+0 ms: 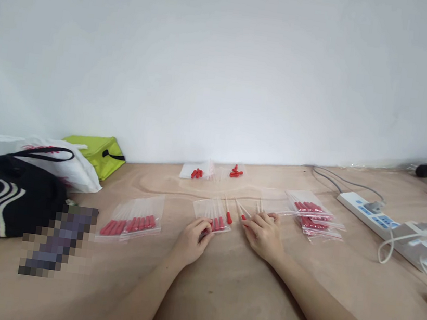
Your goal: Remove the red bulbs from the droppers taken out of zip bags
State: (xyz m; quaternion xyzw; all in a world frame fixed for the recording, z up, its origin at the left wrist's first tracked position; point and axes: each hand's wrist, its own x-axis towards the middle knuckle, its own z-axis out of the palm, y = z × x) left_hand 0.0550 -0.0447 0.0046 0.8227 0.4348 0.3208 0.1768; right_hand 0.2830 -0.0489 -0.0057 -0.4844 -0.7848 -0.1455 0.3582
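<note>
Clear bag [210, 210]: flat on table [211, 296], slightly skewed; lower left corner covered by left fingers [199, 226]. Contents: slender pale sticks with red ends [219, 224], side by side, red ends toward the person; at least 3 visible.
Loose stick 1 [228, 216]: just right of bag, red end nearest, thin tip pointing to wall.
Loose stick 2 [241, 211]: tilted left, red end partly under right fingers [259, 223]. Further pale tips [258, 207] project beyond these fingers; remainder hidden.
</note>
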